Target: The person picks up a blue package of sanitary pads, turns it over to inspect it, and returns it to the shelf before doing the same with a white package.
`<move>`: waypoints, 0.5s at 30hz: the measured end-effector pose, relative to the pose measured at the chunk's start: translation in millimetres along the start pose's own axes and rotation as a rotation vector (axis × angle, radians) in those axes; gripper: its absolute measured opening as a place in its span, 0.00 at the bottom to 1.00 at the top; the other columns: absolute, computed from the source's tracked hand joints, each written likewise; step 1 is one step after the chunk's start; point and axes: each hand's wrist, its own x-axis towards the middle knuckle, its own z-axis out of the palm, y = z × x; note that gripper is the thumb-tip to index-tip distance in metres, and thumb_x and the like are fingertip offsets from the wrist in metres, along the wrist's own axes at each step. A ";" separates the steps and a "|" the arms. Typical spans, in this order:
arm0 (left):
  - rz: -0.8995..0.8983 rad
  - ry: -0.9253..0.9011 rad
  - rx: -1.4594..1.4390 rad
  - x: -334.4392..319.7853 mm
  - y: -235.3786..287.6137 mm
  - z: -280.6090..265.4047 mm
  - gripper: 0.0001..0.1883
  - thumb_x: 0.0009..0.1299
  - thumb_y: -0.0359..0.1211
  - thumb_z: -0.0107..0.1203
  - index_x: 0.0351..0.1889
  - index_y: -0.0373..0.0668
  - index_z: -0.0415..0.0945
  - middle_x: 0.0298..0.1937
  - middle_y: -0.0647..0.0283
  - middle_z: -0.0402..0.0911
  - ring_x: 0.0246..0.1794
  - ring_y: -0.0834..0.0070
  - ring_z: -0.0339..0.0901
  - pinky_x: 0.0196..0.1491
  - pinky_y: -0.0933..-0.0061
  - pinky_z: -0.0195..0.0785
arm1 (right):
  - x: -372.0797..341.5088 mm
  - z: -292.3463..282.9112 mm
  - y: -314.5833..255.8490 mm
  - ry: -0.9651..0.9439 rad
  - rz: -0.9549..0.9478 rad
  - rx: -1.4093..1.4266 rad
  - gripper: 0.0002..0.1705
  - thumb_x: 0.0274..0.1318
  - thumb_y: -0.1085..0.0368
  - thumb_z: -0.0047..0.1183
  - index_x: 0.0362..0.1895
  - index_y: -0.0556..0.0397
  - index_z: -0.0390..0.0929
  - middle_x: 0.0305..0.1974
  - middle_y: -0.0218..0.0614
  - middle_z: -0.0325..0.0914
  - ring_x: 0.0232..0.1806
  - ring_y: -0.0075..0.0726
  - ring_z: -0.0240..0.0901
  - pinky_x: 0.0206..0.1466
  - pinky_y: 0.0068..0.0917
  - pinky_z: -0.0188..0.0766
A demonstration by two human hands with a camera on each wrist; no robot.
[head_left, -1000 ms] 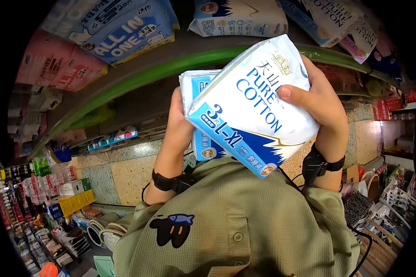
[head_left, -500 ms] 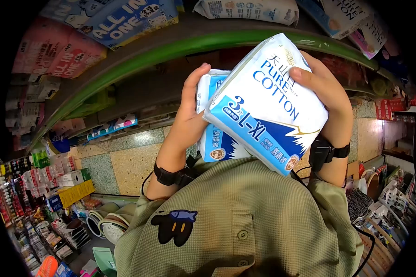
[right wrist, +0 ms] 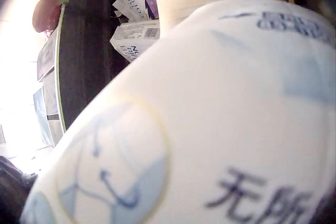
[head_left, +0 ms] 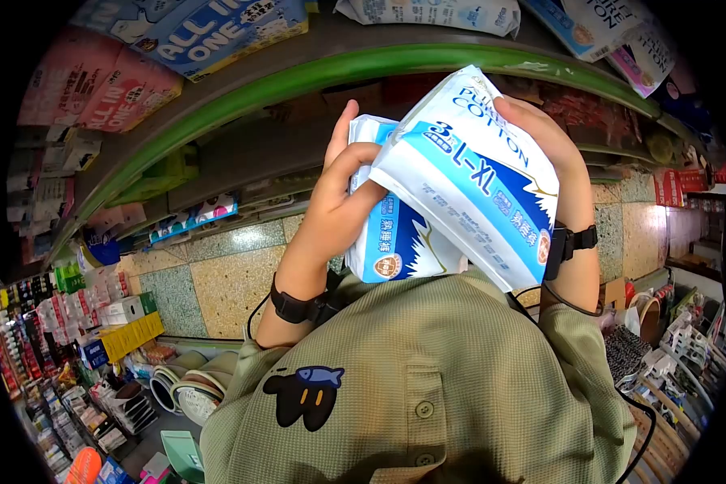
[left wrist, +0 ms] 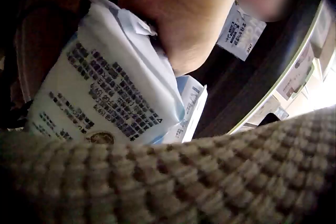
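Observation:
Two white and blue "Pure Cotton" packs of sanitary pants, marked L-XL, overlap in front of the shirt. My right hand (head_left: pixel 544 141) grips the upper right side of the front pack (head_left: pixel 492 181), which is tilted and shows its printed bottom side. Lower and to the left is the rear pack (head_left: pixel 399 242), partly hidden by the front one. My left hand (head_left: pixel 339 202) holds the rear pack at its left edge, with bent fingers over its face near the front pack's corner. In the right wrist view, the front pack's printed back (right wrist: pixel 210 108) fills most of the picture.
A green-edged shelf (head_left: pixel 363 64) curves beyond the hands. On it stand blue "All in One" packs (head_left: pixel 226 36), pink packs (head_left: pixel 101 89) and more Pure Cotton packs (head_left: pixel 589 28). Stacked goods (head_left: pixel 113 403) line the lower left, with tiled floor (head_left: pixel 226 298) between.
The front pack has tipped so its bottom side faces the camera more. My left fingers have come round from behind the packs onto the rear pack's face, which shows more now.

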 end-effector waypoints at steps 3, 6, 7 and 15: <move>-0.030 0.026 -0.034 -0.1 6.0 3.5 0.09 0.62 0.28 0.55 0.40 0.42 0.76 0.74 0.44 0.44 0.74 0.53 0.46 0.67 0.57 0.48 | -0.7 2.1 1.2 0.003 -0.003 0.003 0.23 0.59 0.55 0.55 0.50 0.60 0.74 0.40 0.39 0.81 0.33 0.23 0.80 0.31 0.18 0.78; -0.018 0.044 -0.012 0.4 7.7 4.3 0.09 0.60 0.26 0.55 0.39 0.41 0.76 0.72 0.45 0.50 0.72 0.54 0.50 0.66 0.57 0.49 | 0.3 0.7 1.2 -0.021 0.017 -0.003 0.23 0.58 0.55 0.55 0.50 0.60 0.74 0.40 0.39 0.81 0.33 0.24 0.80 0.32 0.18 0.78; -0.016 0.049 -0.015 0.4 6.3 4.4 0.09 0.59 0.26 0.55 0.39 0.41 0.76 0.71 0.45 0.51 0.72 0.54 0.51 0.66 0.57 0.49 | 0.9 -1.1 2.2 -0.028 0.025 -0.002 0.23 0.58 0.55 0.55 0.50 0.60 0.74 0.40 0.39 0.81 0.33 0.24 0.80 0.32 0.18 0.78; -0.043 0.094 -0.050 1.0 3.5 8.6 0.11 0.56 0.24 0.53 0.38 0.38 0.76 0.67 0.47 0.58 0.70 0.57 0.55 0.65 0.60 0.51 | 1.2 -3.6 9.3 -0.001 0.053 0.017 0.25 0.57 0.54 0.56 0.51 0.60 0.73 0.42 0.40 0.80 0.36 0.26 0.80 0.36 0.20 0.78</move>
